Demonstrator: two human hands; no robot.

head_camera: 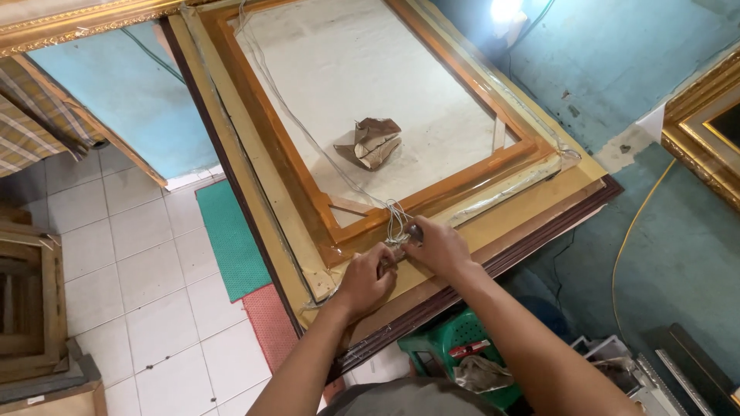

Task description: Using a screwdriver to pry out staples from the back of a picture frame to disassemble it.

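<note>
Wire [395, 218] pinched between both hands' grip at frame [308, 200] edge.

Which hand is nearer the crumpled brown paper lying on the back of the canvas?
Right. The right hand sits at the frame's near edge just below the crumpled brown paper, working the wire. The left hand is lower and further left, farther from the paper.

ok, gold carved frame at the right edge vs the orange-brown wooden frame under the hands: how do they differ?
The gold carved frame has ornate shiny moulding; the orange-brown wooden frame is plain and smooth. The gold one is cut off by the picture edge, showing only a corner; the wooden one shows nearly whole, lying back side up with thin wire across it. No hand touches the gold one; the left hand and right hand work at the wooden one's near rail. Both are rectangular picture frames.
</note>
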